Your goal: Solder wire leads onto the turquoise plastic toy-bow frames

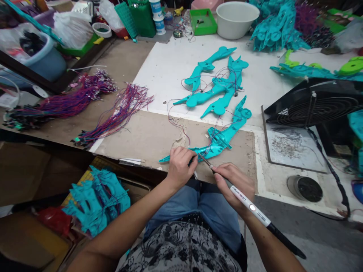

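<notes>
My right hand (234,181) grips a soldering iron (246,204) with a white handle and black cable end. Its metal tip reaches a curved teal plastic part (214,147) that lies near the table's front edge. Close to the tip, my left hand (181,164) is closed at the narrow left end of that part. Something small and dark shows between its thumb and fingers, too hidden to name. Thin red and blue wires (185,132) run from the part across the table. Behind it lie several more teal parts (210,88) joined by wires.
Two wire bundles (119,111) (68,94) lie on the left. A black fan (314,102) stands on the right, near a round tin (304,188). At the back are a white basin (237,19) and a green tray (203,22). More teal parts (99,200) fill a crate below the left edge.
</notes>
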`<state>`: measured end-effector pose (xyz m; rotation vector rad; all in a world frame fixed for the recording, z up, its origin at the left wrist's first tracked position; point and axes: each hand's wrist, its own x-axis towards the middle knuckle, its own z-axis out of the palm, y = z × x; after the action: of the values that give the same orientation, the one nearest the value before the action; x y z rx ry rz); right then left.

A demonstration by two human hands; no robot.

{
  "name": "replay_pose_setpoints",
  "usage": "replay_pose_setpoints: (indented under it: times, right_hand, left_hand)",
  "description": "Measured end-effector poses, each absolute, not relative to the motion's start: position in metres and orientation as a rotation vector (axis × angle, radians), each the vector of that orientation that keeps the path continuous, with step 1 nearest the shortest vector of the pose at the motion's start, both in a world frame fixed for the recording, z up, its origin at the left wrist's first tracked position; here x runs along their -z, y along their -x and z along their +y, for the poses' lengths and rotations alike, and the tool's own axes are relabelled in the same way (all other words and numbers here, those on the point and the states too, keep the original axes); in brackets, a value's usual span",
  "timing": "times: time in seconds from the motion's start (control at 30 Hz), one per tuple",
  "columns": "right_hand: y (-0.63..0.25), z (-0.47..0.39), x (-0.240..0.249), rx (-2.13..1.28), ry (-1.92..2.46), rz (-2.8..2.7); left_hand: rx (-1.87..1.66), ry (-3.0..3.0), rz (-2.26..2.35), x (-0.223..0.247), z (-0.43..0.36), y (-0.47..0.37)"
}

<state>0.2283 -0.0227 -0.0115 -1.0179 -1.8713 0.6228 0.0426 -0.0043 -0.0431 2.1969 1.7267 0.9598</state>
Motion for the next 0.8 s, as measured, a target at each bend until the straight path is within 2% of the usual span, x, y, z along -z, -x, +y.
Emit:
replay_pose_setpoints:
  times: [0.5, 0.8]
  right_hand:
    - [-0.249, -0.026, 0.016, -0.453, 1.193, -1.659]
    - [-0.25, -0.027, 0.017, -0.476, 1.211, -1.618]
  left_hand:
    - [-0.971, -2.207, 1.723, 0.043, -0.003, -0.042]
    - [-0.987, -2.204, 1.724, 0.042, -0.003, -0.043]
